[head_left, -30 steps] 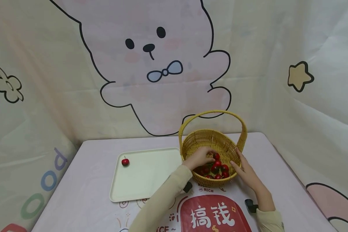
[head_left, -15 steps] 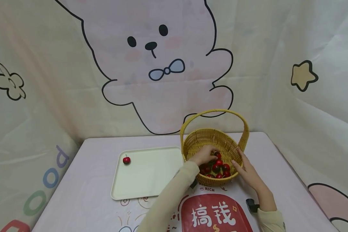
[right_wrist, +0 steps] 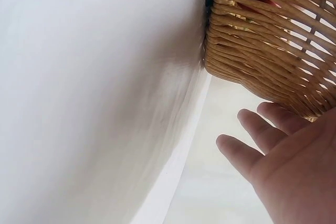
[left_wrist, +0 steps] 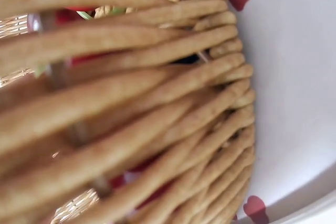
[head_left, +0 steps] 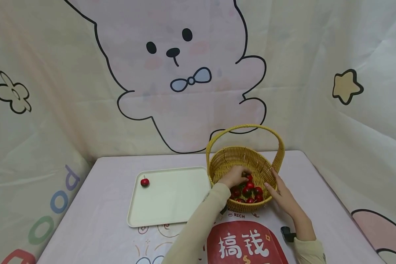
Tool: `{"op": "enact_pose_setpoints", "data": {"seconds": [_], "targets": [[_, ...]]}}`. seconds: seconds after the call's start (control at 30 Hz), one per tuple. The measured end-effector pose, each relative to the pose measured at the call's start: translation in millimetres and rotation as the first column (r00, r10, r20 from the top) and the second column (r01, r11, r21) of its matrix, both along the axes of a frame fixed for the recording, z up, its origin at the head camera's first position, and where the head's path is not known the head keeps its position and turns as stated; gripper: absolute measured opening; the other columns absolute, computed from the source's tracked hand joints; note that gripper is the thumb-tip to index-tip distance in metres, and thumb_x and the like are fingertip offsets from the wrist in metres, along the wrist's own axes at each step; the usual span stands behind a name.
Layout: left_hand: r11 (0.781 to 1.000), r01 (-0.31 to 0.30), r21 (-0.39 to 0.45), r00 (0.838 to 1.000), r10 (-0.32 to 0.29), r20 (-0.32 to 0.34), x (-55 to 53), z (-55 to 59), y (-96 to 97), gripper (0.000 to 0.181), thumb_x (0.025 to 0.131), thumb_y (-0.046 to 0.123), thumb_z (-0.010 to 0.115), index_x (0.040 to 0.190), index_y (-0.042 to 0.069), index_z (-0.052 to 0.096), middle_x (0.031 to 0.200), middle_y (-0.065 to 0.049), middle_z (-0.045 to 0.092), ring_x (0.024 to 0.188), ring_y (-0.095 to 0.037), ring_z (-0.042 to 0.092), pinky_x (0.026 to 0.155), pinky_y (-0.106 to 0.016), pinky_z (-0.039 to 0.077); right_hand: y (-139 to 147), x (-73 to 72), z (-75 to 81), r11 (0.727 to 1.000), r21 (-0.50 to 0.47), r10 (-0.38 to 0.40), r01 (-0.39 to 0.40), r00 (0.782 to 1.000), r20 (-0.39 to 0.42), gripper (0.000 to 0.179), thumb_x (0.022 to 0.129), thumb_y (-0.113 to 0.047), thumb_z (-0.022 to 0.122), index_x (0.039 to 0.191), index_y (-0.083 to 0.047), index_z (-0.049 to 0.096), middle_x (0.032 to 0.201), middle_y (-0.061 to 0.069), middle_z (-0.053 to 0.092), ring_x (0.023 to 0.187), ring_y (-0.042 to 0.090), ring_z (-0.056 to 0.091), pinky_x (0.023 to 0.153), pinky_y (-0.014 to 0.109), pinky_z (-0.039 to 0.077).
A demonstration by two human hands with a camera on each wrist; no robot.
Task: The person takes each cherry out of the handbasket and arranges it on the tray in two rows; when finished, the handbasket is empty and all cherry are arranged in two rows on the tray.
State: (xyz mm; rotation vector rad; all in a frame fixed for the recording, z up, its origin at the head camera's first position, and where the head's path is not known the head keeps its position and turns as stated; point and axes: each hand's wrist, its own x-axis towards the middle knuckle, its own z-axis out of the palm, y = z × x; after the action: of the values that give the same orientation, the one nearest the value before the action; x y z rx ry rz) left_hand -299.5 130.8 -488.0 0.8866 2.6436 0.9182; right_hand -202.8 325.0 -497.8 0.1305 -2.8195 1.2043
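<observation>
A yellow woven basket (head_left: 239, 207) with a tall arched handle stands at the table's right half. Several red cherries (head_left: 247, 191) with stems lie in its near part. My left hand (head_left: 232, 176) reaches over the basket's left rim, its bent fingers and thumb beside the uppermost cherry (head_left: 249, 177); whether they pinch it is hidden. My right hand (head_left: 283, 196) holds the basket's right rim, thumb over the edge. In the right wrist view, the other fingers (right_wrist: 262, 132) of that hand extend along the outside of the woven wall. The left wrist view shows mainly blurred weave (left_wrist: 131, 93).
Left of the basket lies a cream rectangular tray (head_left: 171, 198), with a single cherry (head_left: 145, 182) near its far left corner. A printed cloth (head_left: 102, 205) covers the table. Behind and at both sides hang cartoon-patterned curtains (head_left: 191, 110).
My left hand and forearm have shifted slightly to the right, with the fingers staying among the cherries. My right hand keeps its place at the rim. The whole head view has drifted a little.
</observation>
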Motion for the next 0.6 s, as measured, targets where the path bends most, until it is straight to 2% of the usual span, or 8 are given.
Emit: {"op": "enact_pose_setpoints", "data": {"seconds": [0.2, 0.4, 0.53, 0.6], "targets": [[1.000, -0.004, 0.016, 1.000, 0.004, 0.000, -1.7, -3.1, -1.1, 0.030, 0.089, 0.017, 0.062, 0.120, 0.019, 0.063, 0.117, 0.008, 0.062, 0.106, -0.003, 0.056, 0.088, -0.018, 0.046, -1.1, -0.9, -1.0, 1.000, -0.005, 0.003, -0.003, 1.000, 0.000, 0.075, 0.096, -0.042, 0.043, 0.150, -0.013, 0.000, 0.151, 0.026, 0.009, 0.134, 0.051, 0.014, 0.099, 0.069, 0.020], [0.999, 0.000, 0.054, 0.999, 0.001, -0.036, -1.7, 1.7, -3.7, 0.026, 0.090, 0.014, 0.060, 0.115, 0.016, 0.065, 0.109, 0.005, 0.064, 0.092, -0.003, 0.058, 0.077, -0.016, 0.048, -2.0, -1.2, -1.1, 1.000, -0.001, -0.002, 0.002, 1.000, 0.005, 0.076, 0.096, -0.042, 0.043, 0.150, -0.014, 0.000, 0.151, 0.026, 0.009, 0.134, 0.050, 0.015, 0.099, 0.069, 0.020], [1.000, 0.015, -0.008, 0.995, -0.015, -0.096, -1.3, 3.1, -2.0, 0.023, 0.091, 0.017, 0.060, 0.113, 0.020, 0.065, 0.108, 0.007, 0.062, 0.090, -0.003, 0.057, 0.074, -0.015, 0.047, -0.9, -0.7, -0.2, 1.000, -0.002, -0.004, 0.004, 1.000, 0.014, 0.076, 0.096, -0.043, 0.043, 0.150, -0.015, -0.001, 0.152, 0.026, 0.008, 0.134, 0.050, 0.014, 0.100, 0.069, 0.019], [0.999, 0.022, -0.040, 0.993, -0.026, -0.118, -1.7, 1.4, -0.8, 0.024, 0.090, 0.019, 0.062, 0.114, 0.022, 0.065, 0.111, 0.008, 0.061, 0.097, -0.003, 0.057, 0.079, -0.016, 0.047, -1.4, -0.9, 0.1, 1.000, -0.008, 0.000, 0.000, 1.000, 0.018, 0.076, 0.096, -0.043, 0.043, 0.150, -0.015, -0.001, 0.152, 0.025, 0.007, 0.135, 0.050, 0.013, 0.100, 0.069, 0.019]]}}
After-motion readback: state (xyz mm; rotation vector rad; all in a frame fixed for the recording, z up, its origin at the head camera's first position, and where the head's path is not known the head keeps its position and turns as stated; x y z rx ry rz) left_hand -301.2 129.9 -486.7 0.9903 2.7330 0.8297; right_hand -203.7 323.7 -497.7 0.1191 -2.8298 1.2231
